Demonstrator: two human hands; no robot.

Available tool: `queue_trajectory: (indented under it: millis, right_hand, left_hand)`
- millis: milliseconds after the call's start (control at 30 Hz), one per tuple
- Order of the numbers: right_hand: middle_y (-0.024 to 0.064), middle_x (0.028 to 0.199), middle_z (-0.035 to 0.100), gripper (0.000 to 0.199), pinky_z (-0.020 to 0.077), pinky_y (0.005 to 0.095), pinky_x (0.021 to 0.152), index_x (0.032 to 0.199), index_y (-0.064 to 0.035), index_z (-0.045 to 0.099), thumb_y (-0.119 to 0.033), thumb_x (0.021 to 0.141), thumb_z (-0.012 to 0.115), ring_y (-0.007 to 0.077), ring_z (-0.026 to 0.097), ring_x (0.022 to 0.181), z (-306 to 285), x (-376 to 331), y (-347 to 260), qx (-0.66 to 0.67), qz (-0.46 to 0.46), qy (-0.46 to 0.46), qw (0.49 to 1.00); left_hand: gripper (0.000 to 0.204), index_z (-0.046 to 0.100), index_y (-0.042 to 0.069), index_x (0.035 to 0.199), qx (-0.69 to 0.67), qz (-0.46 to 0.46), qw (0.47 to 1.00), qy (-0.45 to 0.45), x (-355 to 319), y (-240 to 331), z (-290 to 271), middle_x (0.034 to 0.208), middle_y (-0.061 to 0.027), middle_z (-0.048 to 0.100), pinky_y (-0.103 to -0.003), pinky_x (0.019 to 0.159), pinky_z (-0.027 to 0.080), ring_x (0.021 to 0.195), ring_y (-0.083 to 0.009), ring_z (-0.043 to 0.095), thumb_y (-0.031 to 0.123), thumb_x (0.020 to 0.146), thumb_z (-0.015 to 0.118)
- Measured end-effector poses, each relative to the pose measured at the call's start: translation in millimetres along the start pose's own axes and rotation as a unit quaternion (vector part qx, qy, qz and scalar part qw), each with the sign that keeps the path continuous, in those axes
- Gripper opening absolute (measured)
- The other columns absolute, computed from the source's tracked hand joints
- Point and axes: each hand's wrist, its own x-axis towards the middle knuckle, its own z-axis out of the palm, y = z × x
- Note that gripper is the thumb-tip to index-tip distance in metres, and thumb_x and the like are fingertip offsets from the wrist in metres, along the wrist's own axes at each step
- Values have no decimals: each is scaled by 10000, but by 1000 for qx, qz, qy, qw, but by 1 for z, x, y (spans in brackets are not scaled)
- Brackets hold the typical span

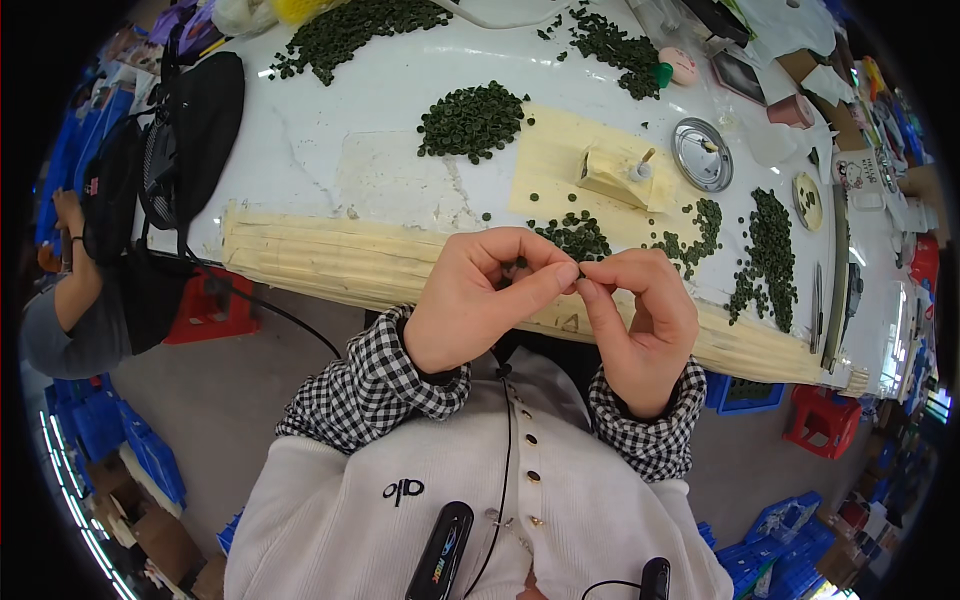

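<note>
My left hand [490, 295] and my right hand [645, 315] meet fingertip to fingertip just above the table's front edge. Both are closed in a pinch around a small dark green piece [580, 277], mostly covered by the fingers. More small dark pieces [516, 266] show inside the curled fingers of my left hand. Right behind my hands lies a small pile of dark green button-like pieces [578, 236]. Beyond it, on a yellowish sheet [540, 150], stands a tape-wrapped block [620, 180] with a small upright peg [643, 168].
Larger heaps of green pieces [470, 122] lie around the white table [300, 150]. Padded yellowish tape [330, 250] lines its front edge. A round metal lid [702, 154] sits at right, a black bag [205, 130] at left. Red stools [822, 420] stand below; another person's arm [75, 270] is far left.
</note>
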Motion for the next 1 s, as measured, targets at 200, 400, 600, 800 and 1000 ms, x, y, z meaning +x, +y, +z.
queue_trajectory:
  millis: [200, 400, 600, 800, 1000]
  right_hand:
    - [106, 838, 630, 183, 502, 266, 639, 881, 2, 659, 62, 717, 711, 201, 630, 733, 5, 2, -3, -73, -64, 34, 995]
    - [111, 853, 641, 183, 515, 269, 622, 880, 3, 663, 55, 714, 719, 208, 641, 726, 4, 3, -4, -114, -95, 31, 988]
    - [117, 846, 643, 162, 503, 265, 649, 898, 14, 657, 54, 743, 688, 196, 632, 738, 4, 2, -1, -81, -71, 16, 994]
    - [109, 831, 635, 114, 467, 241, 646, 888, 27, 640, 39, 775, 653, 150, 582, 699, 3, -3, 7, 49, 45, 3, 998]
    - [89, 818, 616, 118, 453, 234, 673, 894, 30, 632, 49, 778, 637, 131, 563, 721, 2, -5, 6, 120, 96, -3, 988]
  left_hand:
    - [111, 636, -31, 947, -45, -3, 999, -8, 1, 0, -1, 881, -72, 668, -219, 728, 489, 813, -90, 612, 54, 884, 603]
    - [104, 643, -35, 940, -47, 2, 999, 3, 1, -2, -1, 880, -82, 671, -229, 737, 495, 823, -106, 623, 39, 875, 609]
    - [130, 652, -35, 940, -20, 24, 999, 22, 1, -5, 0, 778, -9, 623, -176, 611, 409, 700, -28, 508, 72, 868, 629]
    - [118, 659, -25, 916, 47, 68, 996, 28, -1, -7, 2, 622, 83, 486, -164, 484, 284, 548, 20, 354, 67, 843, 644]
    - [112, 658, -15, 912, 79, 99, 992, 27, -2, -11, 1, 596, 88, 456, -170, 471, 273, 529, 18, 339, 58, 828, 652]
